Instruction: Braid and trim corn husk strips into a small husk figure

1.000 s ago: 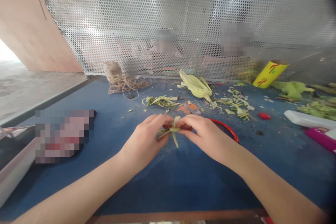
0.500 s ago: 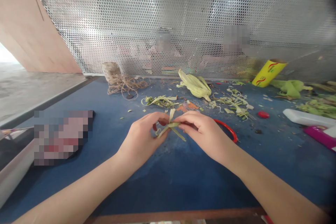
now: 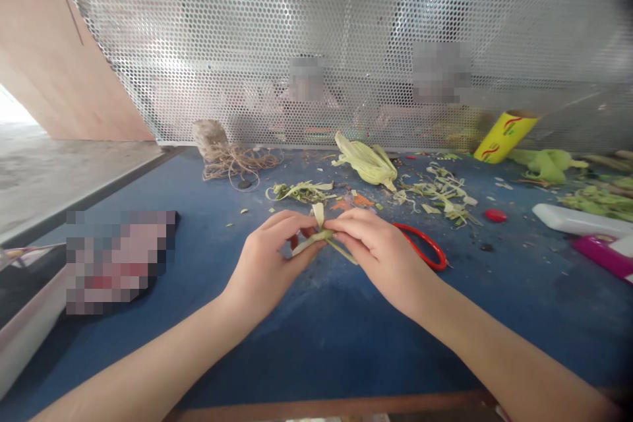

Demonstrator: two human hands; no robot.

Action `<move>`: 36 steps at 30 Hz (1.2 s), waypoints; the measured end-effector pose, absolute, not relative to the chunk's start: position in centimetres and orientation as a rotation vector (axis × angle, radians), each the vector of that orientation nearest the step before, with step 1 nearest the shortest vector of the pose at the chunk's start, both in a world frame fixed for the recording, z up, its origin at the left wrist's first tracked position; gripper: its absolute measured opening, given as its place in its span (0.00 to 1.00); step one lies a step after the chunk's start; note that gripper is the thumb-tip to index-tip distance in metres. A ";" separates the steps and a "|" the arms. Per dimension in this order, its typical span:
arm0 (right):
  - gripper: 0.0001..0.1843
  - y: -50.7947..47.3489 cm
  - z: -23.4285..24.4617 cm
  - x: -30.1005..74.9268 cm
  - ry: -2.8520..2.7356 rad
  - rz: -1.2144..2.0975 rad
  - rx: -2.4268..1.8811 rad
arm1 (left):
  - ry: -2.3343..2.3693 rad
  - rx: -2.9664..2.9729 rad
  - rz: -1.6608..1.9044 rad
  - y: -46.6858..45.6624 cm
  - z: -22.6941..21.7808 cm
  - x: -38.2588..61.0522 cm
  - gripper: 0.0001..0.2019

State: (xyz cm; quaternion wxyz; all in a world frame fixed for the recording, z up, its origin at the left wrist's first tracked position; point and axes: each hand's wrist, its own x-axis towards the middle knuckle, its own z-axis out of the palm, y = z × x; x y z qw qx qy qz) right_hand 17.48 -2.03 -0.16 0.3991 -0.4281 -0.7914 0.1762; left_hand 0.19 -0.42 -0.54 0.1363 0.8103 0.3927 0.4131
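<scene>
Pale green corn husk strips (image 3: 320, 235) cross each other between my hands, above the middle of the blue table (image 3: 316, 336). My left hand (image 3: 274, 254) pinches them from the left between thumb and fingers. From the right, the fingertips of my right hand (image 3: 368, 237) grip the same strips close to the crossing. One short end sticks up and another hangs toward the lower right. Just beyond my right hand lies a red handle loop (image 3: 430, 257), partly hidden by that hand.
A husk bundle (image 3: 368, 161), green scraps (image 3: 301, 191) and tangled twine (image 3: 237, 161) lie toward the back. A yellow tube (image 3: 505, 137) leans by the perforated metal screen (image 3: 297, 20), with people behind it. At right are a red lid (image 3: 495, 215) and a white object (image 3: 578, 221).
My fingers have drawn closer together around the crossing. The upright husk end has shifted slightly left, and the lower-right end now reaches a little farther right under my right hand.
</scene>
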 end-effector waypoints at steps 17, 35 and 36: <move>0.11 -1.9 0.4 17.8 -1.887 0.754 -1.152 | 1.000 2.563 1.357 -0.9 -0.7 0.8 0.07; 0.08 -1.2 1.0 18.8 -1.848 1.143 -1.222 | 0.876 2.745 1.341 -1.3 -1.1 0.6 0.17; 0.08 -1.2 1.0 18.9 -1.858 1.141 -1.230 | 0.885 2.697 1.336 -1.3 -1.0 0.7 0.16</move>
